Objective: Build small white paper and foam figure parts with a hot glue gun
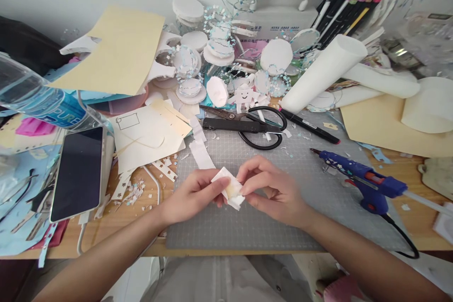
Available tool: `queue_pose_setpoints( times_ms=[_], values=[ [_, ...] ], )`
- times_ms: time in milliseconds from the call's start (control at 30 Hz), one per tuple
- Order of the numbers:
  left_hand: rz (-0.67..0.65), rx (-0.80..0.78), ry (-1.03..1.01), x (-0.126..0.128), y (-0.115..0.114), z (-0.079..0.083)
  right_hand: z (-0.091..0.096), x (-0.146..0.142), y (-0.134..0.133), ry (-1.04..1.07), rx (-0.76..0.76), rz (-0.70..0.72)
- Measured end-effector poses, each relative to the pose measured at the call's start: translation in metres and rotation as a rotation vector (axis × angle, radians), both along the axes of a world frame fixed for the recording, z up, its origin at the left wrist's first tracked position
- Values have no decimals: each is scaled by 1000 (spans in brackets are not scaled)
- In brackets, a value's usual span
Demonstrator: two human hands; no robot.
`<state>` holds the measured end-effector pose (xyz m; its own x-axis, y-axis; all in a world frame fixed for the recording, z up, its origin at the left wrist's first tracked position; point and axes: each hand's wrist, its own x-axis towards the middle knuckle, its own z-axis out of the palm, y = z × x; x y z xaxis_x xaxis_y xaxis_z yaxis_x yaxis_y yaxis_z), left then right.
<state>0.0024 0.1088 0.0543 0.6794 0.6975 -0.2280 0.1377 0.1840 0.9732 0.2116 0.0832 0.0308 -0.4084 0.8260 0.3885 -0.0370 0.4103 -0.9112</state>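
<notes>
Well, wooden desk (104, 226): from my remote seat I'm seeing it stretching across the view, carrying clutter on both sides and along the back.
Grey cutting mat (219, 236): it is lying beneath both hands, with loose scraps dotting it; those could be clinging to anything tacky that touches down there.
Blue glue gun (368, 177): it is resting to the right of the right hand, its nozzle (314, 151) pointing left and away from the person. I'm not able to tell whether it is hot; a sideways swing of the right forearm (347, 245) could be snagging its black cord (403, 232) and dragging it round.
Black-handled scissors (231, 114): they are lying beyond the hands, well apart from the fingers.
Right hand (274, 188): thumb and fingers are pinching the right edge of the small white piece.
Left hand (193, 196): thumb is pressing on top, fingers curling beneath, gripping the same piece.
White paper strip (201, 151): it is running down behind the left hand; I'm not seeing its near end.
Small white piece (231, 191): it is sitting between the two hands, above the mat, showing a yellowish patch. Uneven pulling could be tearing it; too hard a pinch could be creasing it.
</notes>
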Motion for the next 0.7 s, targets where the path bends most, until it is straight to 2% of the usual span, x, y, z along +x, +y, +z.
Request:
queue_pose_setpoints(
  times_ms=[333, 700],
  values=[
    [-33, 51, -43, -1, -3, -5, -1, -5, -3, 128, -74, 7],
    [-89, 373, 0, 0, -2, -4, 0, -9, -4, 240, -331, 86]
  ],
)
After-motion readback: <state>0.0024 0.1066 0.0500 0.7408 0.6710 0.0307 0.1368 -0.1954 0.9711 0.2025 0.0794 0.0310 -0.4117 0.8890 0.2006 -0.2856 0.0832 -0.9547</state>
